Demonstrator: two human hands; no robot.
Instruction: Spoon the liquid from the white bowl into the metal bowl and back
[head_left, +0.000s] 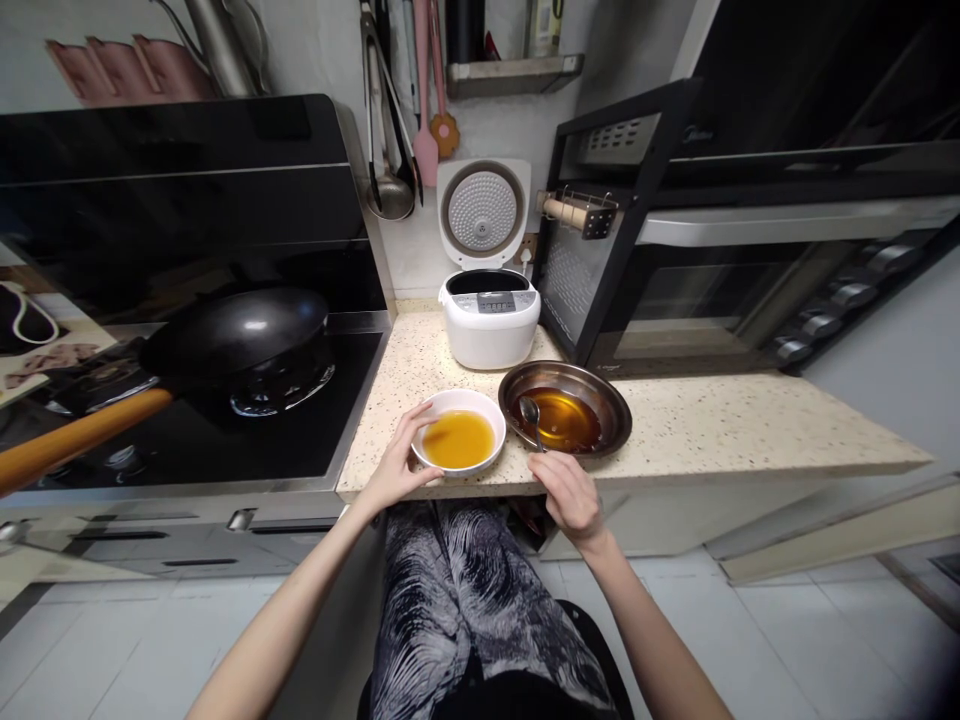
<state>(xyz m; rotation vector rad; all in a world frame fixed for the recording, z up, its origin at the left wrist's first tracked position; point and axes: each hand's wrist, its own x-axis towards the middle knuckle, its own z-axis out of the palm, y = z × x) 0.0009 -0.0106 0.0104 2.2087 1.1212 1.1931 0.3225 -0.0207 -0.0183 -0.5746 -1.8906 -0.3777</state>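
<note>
"how's each grip looking?"
"left hand [395, 465] is clasping the bowl [465, 400], right hand [571, 495] is pinching the spoon [529, 409] inside the basin [615, 410]."
"what's worrying you?"
"bowl's sitting by the edge of the worktop [697, 430]; one careless tug could be spilling its liquid [461, 440]."

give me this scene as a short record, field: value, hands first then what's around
left hand: the hand clasps the left side of the white bowl
right hand: the hand holds the metal spoon by its handle, its head over the metal bowl
contents: amber liquid in both bowls
bowl positions: side by side on the speckled countertop, white one left
behind bowls: white rice cooker, lid raised
left side: black wok on the stove
right side: oven
</note>
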